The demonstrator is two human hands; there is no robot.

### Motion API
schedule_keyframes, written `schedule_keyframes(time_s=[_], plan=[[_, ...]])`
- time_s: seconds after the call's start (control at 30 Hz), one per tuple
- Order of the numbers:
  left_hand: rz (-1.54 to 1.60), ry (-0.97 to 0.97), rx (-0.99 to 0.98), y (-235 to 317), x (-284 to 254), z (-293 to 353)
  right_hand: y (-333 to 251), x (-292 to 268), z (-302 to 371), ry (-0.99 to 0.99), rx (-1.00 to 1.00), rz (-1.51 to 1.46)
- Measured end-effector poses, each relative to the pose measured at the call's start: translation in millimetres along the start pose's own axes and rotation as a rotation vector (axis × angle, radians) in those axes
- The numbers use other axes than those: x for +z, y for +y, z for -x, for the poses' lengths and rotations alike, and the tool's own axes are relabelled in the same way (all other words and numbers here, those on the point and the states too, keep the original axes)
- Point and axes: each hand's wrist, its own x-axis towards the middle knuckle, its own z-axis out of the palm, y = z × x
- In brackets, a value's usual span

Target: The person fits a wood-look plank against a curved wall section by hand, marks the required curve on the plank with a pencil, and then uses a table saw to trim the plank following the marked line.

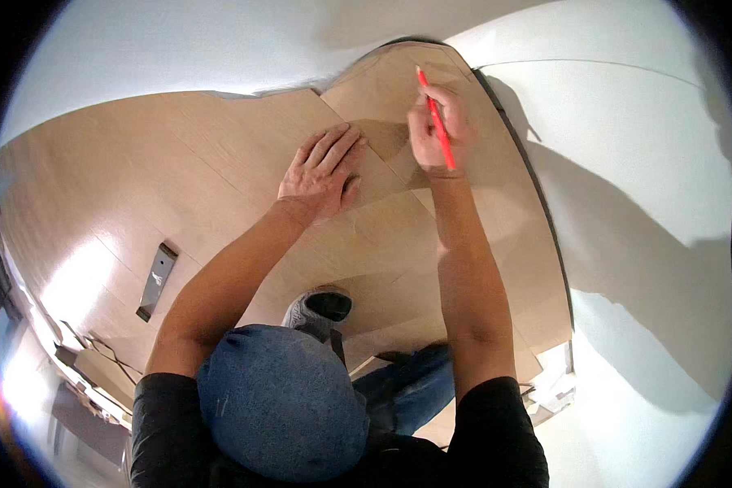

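My right hand grips a red pencil, its pale tip pointing away from me over the far end of the wood-look floor boards. Whether the tip touches the board cannot be made out. To its left, my left hand lies palm down on the boards, fingers stretched out and thumb apart, holding nothing. A seam between boards runs between the two hands. Shadows of the right hand and arm fall on the boards.
White walls bound the floor ahead and right, with a dark gap along the right edge. A grey metal bar lies at left. My bent knee and shoe are close below. Board scraps lie lower left, more lower right.
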Motion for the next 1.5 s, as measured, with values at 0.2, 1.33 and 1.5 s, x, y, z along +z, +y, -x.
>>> schedule_keyframes(time_s=[0.2,1.33,1.5], plan=[[0.001,0.012,0.004,-1,2,0,-13,28,-23,0.014,-0.064,0.058],[-0.018,0.075,0.001,1,0,-2,-8,27,-19,0.006,-0.114,0.067],[0.003,0.080,0.011,-1,2,-1,-4,28,-23,0.024,-0.194,0.101]])
